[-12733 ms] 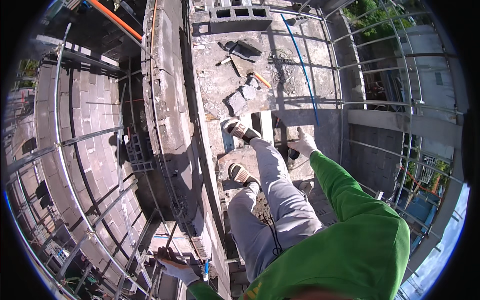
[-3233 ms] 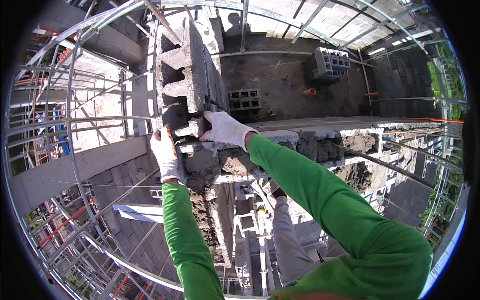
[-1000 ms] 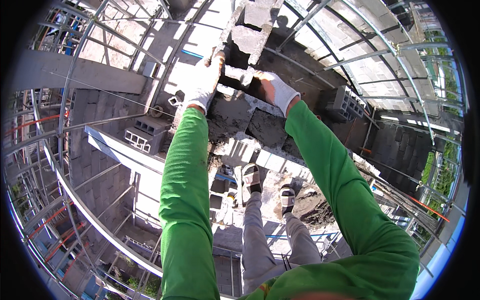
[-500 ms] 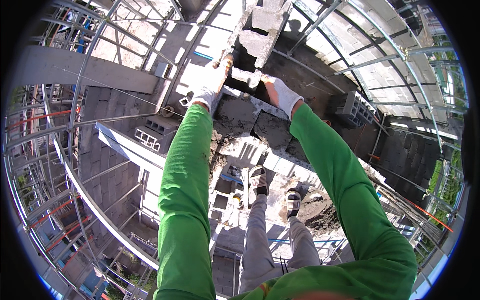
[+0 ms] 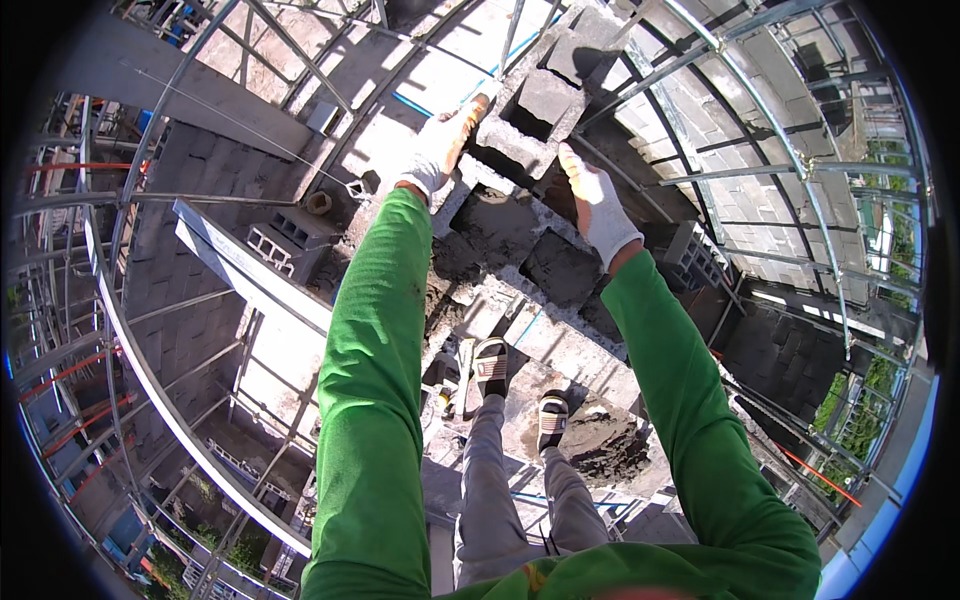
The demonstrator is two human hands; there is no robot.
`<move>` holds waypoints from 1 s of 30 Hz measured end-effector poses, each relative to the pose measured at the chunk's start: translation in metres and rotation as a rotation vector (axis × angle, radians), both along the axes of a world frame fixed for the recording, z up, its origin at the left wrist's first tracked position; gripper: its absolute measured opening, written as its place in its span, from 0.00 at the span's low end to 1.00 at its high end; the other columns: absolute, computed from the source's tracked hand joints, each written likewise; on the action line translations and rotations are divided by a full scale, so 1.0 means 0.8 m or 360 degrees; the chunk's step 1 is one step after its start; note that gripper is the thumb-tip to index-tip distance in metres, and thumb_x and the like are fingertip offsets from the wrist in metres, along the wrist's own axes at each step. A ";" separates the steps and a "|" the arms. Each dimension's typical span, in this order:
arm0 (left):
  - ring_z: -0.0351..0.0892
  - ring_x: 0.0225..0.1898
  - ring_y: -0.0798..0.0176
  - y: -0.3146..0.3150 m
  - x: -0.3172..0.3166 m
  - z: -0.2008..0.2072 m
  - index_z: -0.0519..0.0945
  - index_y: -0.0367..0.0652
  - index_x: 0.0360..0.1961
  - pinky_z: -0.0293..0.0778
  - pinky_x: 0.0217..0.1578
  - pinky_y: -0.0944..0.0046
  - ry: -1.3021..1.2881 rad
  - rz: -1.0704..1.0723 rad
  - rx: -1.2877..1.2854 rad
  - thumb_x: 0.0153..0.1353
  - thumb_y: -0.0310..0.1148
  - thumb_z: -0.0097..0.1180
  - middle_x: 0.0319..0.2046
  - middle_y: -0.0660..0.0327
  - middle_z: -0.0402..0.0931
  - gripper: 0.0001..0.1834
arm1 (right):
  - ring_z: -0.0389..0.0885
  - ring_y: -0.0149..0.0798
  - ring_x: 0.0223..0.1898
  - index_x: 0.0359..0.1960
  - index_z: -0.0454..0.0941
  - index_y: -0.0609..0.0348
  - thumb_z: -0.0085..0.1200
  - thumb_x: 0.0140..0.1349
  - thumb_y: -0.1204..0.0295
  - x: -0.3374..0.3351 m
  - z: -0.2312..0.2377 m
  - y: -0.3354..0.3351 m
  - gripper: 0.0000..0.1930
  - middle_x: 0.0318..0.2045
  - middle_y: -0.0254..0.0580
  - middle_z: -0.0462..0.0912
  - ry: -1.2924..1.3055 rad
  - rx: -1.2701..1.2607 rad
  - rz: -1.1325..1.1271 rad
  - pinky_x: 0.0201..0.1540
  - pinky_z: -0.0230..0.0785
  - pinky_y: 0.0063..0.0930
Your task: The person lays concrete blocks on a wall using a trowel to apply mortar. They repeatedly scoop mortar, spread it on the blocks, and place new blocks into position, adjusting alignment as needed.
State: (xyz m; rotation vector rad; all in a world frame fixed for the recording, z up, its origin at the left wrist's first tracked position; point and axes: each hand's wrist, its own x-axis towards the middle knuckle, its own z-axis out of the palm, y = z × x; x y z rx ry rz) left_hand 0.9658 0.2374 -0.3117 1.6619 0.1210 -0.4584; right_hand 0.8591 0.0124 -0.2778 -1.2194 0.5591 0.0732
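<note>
A grey hollow concrete block [image 5: 535,115] sits at the end of a half-built block wall [image 5: 500,230] in front of me. My left hand [image 5: 440,150], in a white glove, grips the block's left side. My gloved right hand [image 5: 598,205] presses against its right side. Both arms wear green sleeves and reach straight out. Wet dark mortar [image 5: 490,215] lies on the course just below the block.
I stand in sandals on a scaffold board, next to a heap of mortar [image 5: 605,450] by my right foot. A tool [image 5: 462,375] lies by my left foot. Metal scaffold tubes [image 5: 760,130] ring the spot. Spare blocks [image 5: 285,240] rest on a ledge at left.
The view has swung and the block now sits further right. Both hands stay on its sides and have shifted with it.
</note>
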 end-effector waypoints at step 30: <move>0.82 0.53 0.43 0.019 -0.004 -0.060 0.82 0.40 0.59 0.74 0.58 0.53 -0.0282 -0.0381 0.0705 0.68 0.64 0.54 0.52 0.45 0.85 0.37 | 0.77 0.35 0.32 0.47 0.82 0.69 0.61 0.71 0.55 -0.009 0.022 0.002 0.23 0.31 0.40 0.84 0.0260 -0.0420 0.0337 0.37 0.71 0.34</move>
